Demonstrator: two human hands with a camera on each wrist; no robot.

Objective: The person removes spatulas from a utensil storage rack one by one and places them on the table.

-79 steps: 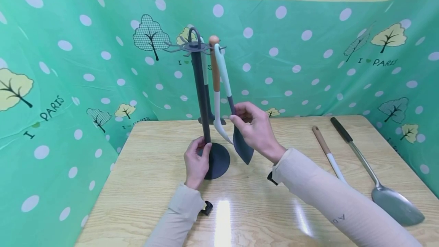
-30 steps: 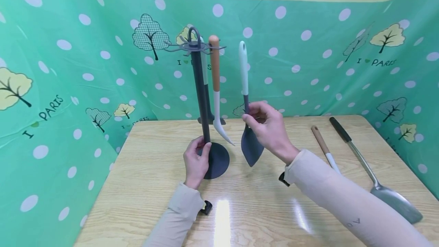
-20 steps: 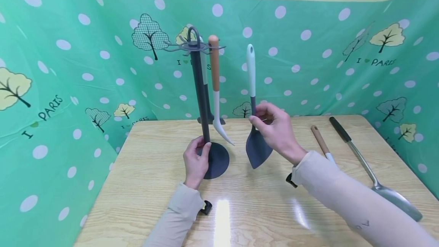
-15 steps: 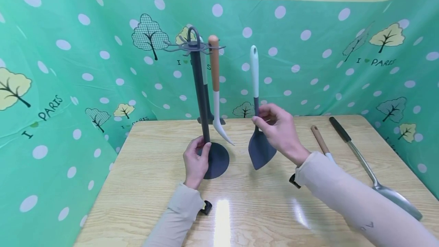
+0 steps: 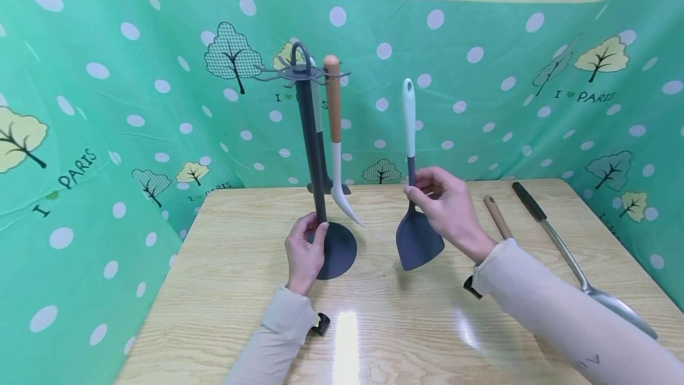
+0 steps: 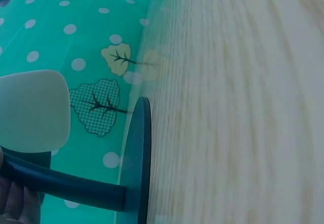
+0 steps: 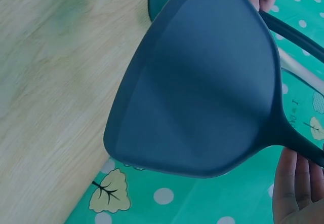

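In the head view my left hand (image 5: 306, 254) grips the dark post (image 5: 312, 147) of an upright rack just above its round base (image 5: 338, 251). A white turner with an orange-brown handle (image 5: 333, 106) and a dark utensil with a mint handle (image 5: 317, 106) hang from the rack. To the right of them, my right hand (image 5: 449, 207) pinches the dark neck of a mint-handled spatula (image 5: 408, 114), held upright with its blade down above the table. That dark blade (image 7: 197, 82) fills much of the right wrist view.
On the table (image 5: 235, 290) at the right lie a metal spatula with a black handle (image 5: 529, 201) and a utensil with a brown handle (image 5: 498, 217), partly covered by my right sleeve. A green dotted cloth (image 5: 454, 76) hangs behind the table.
The mint-handled spatula has come off the rack and moved right and slightly down in my right hand, its blade turned broader to view. My left hand has stayed on the post.
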